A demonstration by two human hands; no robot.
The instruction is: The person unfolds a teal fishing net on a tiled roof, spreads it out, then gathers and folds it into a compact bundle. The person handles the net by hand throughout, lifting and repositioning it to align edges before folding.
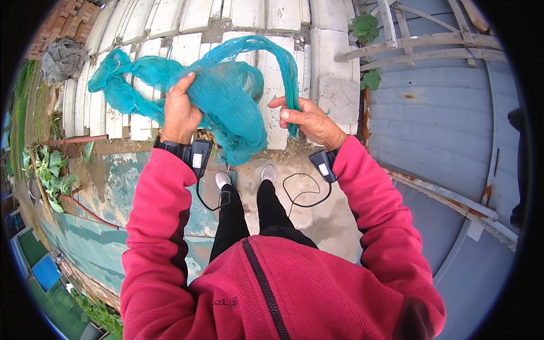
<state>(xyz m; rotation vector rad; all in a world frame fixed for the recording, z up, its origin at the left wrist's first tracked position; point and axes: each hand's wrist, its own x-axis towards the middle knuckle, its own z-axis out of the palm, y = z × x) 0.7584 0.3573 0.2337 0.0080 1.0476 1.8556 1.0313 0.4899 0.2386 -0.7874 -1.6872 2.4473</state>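
A bunched teal mesh net [226,96] hangs between my two hands, above pale slabs. My left hand [180,110] grips its gathered middle, with the thumb on top. From there a loose twisted length trails off to the left in loops. The net's other end arches up and over to the right as a narrow strand. My right hand [309,118] pinches that strand between thumb and fingers, and the strand's end dangles just below. A wide fold of mesh droops between the hands toward my shoes.
Long pale concrete slabs [164,20] lie ahead. A grey bundled cloth or net [63,59] and stacked bricks [68,22] are at the far left. Blue-grey metal sheeting [425,119] with wooden poles [425,55] stands at the right. Leafy plants [54,173] grow at the left.
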